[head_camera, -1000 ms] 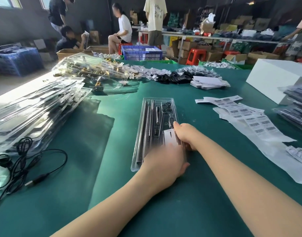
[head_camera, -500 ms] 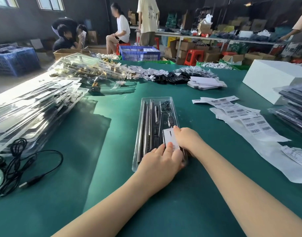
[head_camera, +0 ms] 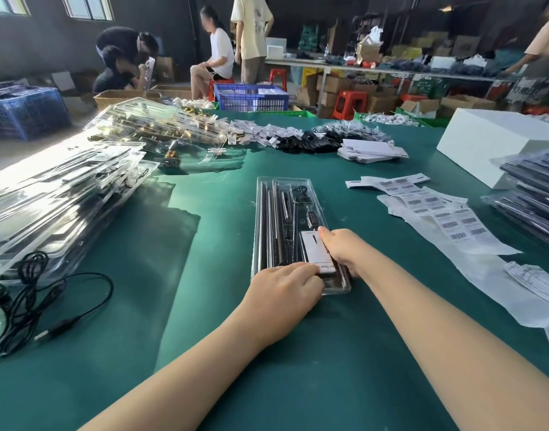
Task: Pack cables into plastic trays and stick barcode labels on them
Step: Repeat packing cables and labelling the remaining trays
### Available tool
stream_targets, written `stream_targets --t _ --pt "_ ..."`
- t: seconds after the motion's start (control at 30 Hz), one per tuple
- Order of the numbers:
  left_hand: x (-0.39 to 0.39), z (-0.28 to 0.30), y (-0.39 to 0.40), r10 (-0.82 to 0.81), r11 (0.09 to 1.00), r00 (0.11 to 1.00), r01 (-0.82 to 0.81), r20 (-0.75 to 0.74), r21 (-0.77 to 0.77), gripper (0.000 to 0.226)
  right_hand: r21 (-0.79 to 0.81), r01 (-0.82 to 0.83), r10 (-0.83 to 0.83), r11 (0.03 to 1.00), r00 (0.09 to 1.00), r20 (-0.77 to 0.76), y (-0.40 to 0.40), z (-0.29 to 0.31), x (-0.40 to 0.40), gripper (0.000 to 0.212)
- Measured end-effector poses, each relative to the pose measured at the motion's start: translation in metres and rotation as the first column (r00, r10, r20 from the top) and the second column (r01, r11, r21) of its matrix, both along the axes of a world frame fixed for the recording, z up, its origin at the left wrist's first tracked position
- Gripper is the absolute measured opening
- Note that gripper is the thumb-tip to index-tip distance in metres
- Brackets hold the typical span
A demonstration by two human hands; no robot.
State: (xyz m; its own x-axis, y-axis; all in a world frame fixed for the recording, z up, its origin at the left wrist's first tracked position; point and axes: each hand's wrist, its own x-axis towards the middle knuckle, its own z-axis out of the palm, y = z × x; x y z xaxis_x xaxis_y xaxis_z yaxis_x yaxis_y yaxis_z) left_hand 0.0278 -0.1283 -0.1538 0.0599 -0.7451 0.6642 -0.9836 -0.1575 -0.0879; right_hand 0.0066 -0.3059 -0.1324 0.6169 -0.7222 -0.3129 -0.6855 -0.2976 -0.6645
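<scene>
Tray (head_camera: pixel 285 194) flat on counter (head_camera: pixel 344 353), mid-front; thin clear plastic, likely light, flexy, slick; best held by rim. Left hand (head_camera: pixel 282 293) fingers curled pressing card (head_camera: pixel 313 253); right hand (head_camera: pixel 344 248) grips tray's right edge

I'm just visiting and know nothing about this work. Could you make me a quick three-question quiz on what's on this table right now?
1. True or false: both hands touch the clear tray.
2. Where do the barcode labels lie: A) right of the tray, B) inside it, C) on the floor?
3. What loose thing lies at the table's left edge?

Key: 1 true: left hand, right hand. 2 A. 3 a black cable.
</scene>
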Motion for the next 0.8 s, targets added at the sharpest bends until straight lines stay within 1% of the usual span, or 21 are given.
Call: stream_targets --t 0.13,0.2,0.27,0.37,0.43,0.5,0.57,0.6,0.63,0.7,0.73,0.8 --pt "-0.003 0.002 0.000 -0.028 0.999 0.999 0.029 -0.036 0.023 0.009 -0.015 0.004 -0.004 1.000 0.999 -0.036 0.004 0.004 0.000 0.057" --pt "-0.006 0.003 0.000 -0.009 0.997 1.000 0.011 -0.030 0.082 0.005 -0.018 0.002 -0.003 1.000 0.998 -0.067 0.005 0.005 0.000 0.059" --pt "-0.009 0.006 0.000 0.023 0.990 0.999 -0.020 -0.024 0.139 0.010 -0.025 -0.005 0.002 1.000 0.994 -0.109 0.007 0.008 0.000 0.061" --pt "-0.011 0.013 -0.001 0.049 0.980 0.997 -0.035 -0.065 0.194 0.007 -0.036 -0.004 -0.002 0.999 0.988 -0.158 0.009 0.014 0.000 0.064" --pt "-0.011 0.015 0.001 0.062 0.972 0.993 -0.037 -0.100 0.230 0.006 -0.015 0.009 -0.011 1.000 0.989 -0.145 0.011 0.014 -0.001 0.064" --pt "-0.012 0.013 0.005 0.079 0.968 0.991 -0.050 -0.111 0.246 0.009 0.054 0.030 -0.026 0.998 0.997 -0.067 0.014 0.015 -0.007 0.063" --pt "-0.014 0.012 0.011 0.102 0.959 0.989 -0.068 -0.111 0.276 0.010 0.093 -0.001 0.000 0.996 1.000 0.009 0.019 0.017 -0.019 0.053" --pt "-0.014 0.013 0.011 0.113 0.950 0.989 -0.080 -0.092 0.302 0.011 0.072 -0.041 0.041 0.997 0.999 0.010 0.023 0.017 -0.028 0.044" --pt "-0.015 0.012 0.010 0.113 0.943 0.991 -0.085 -0.072 0.321 0.014 0.029 -0.082 0.083 0.996 0.996 -0.024 0.027 0.017 -0.040 0.035" --pt "-0.019 0.013 0.005 0.127 0.924 0.990 -0.097 -0.056 0.370 0.019 -0.008 -0.140 0.138 0.990 0.985 -0.103 0.034 0.014 -0.067 0.032" --pt "-0.023 0.015 0.000 0.128 0.917 0.990 -0.094 -0.063 0.387 0.019 0.026 -0.137 0.139 0.990 0.986 -0.090 0.038 0.012 -0.081 0.032" --pt "-0.037 0.017 -0.012 0.107 0.907 0.989 -0.056 -0.099 0.417 0.011 0.118 -0.070 0.070 0.991 0.998 0.006 0.038 0.013 -0.104 0.026"
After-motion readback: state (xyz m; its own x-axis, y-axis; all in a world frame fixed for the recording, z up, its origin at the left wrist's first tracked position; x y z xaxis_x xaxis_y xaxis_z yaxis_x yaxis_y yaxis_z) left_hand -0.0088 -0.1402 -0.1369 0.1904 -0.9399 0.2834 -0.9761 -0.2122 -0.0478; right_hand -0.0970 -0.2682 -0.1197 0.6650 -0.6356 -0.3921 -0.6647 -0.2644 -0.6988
